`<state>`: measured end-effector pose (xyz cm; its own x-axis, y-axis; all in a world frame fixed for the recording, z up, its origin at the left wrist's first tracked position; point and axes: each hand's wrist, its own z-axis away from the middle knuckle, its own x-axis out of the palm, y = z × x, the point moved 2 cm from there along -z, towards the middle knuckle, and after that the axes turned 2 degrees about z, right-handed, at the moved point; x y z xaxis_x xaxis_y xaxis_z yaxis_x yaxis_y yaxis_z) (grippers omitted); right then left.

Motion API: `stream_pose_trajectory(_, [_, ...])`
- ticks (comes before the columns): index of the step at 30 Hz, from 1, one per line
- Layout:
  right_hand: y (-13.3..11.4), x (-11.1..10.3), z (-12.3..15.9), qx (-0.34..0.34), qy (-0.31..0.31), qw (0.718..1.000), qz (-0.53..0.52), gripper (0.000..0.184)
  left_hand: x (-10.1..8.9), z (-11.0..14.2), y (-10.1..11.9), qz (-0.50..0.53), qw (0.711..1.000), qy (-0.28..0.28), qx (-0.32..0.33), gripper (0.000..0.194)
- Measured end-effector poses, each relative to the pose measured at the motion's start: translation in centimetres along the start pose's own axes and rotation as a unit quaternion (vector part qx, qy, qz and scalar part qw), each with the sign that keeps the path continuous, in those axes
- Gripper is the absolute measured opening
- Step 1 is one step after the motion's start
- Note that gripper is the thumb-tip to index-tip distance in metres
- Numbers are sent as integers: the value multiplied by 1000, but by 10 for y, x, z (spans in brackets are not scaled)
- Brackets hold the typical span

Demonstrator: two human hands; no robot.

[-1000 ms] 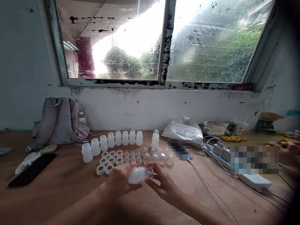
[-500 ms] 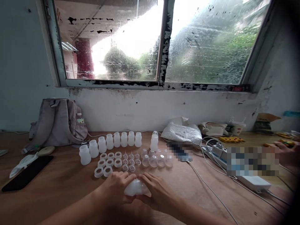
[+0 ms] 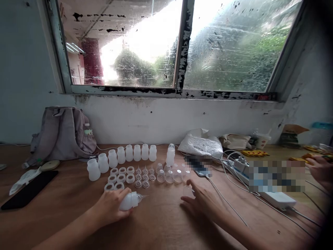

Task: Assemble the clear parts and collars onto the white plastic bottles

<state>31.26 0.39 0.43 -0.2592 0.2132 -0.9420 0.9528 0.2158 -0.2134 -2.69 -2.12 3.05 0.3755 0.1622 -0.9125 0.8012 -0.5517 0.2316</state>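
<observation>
My left hand [image 3: 114, 205] is wrapped round a white translucent feeding bottle [image 3: 126, 202], lying on its side in the grip. Its clear nipple [image 3: 141, 197] points right from the collar. To the right, my right hand [image 3: 201, 199] has a clear dome cap [image 3: 187, 190] between thumb and fingers, faint against the table. Just beyond stand several more clear caps [image 3: 169, 177]. White collar rings [image 3: 121, 178] and clear nipples [image 3: 145, 177] lie in rows beyond my left hand. Several open bottle bodies [image 3: 112, 159] stand behind them, and one capped bottle [image 3: 170, 155] stands apart.
A grey backpack [image 3: 62, 135] sits at the back left near a black flat object [image 3: 30, 191]. On the right are a phone [image 3: 203, 171], cables and a white power strip [image 3: 278, 200]. Another person's hand [image 3: 321, 170] shows at the right edge. A silvery bag [image 3: 201, 144] lies against the wall.
My hands were together around the bottle and have parted. The left went left with the bottle, baring its nipple; the right moved right with the clear cap.
</observation>
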Motion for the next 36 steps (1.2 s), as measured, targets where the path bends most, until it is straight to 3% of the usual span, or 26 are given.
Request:
stream_pose_trajectory(3, [8,-3,-10,10,4,999,52,38,8,-12,6,3,1000,-13,0,36])
stream_pose_trajectory(8, [18,0,-26,45,-17,996,72,48,24,-39,17,44,999,23,-8,39])
stream_pose_trajectory(14, [20,-7,-30,61,-3,995,82,51,38,-43,25,119,992,46,8,40])
stream_pose_trajectory(17, [-8,-17,-27,29,55,996,58,45,41,-41,28,162,985,54,1,39])
stream_pose_trajectory(19, [-38,-16,-26,-45,31,998,-40,39,42,-42,27,186,980,69,-22,40])
stream_pose_trajectory(22, [-85,-6,-28,-131,-22,977,-169,37,46,-43,26,221,971,86,-39,40])
stream_pose_trajectory(25, [-119,4,-33,-150,9,958,-245,30,50,-43,23,251,963,90,-37,40])
stream_pose_trajectory(29, [-136,9,-33,-143,75,951,-263,32,51,-40,19,265,959,86,-50,34])
stream_pose_trajectory(36, [-137,9,-24,-85,92,947,-295,31,52,-33,34,222,972,78,-29,25])
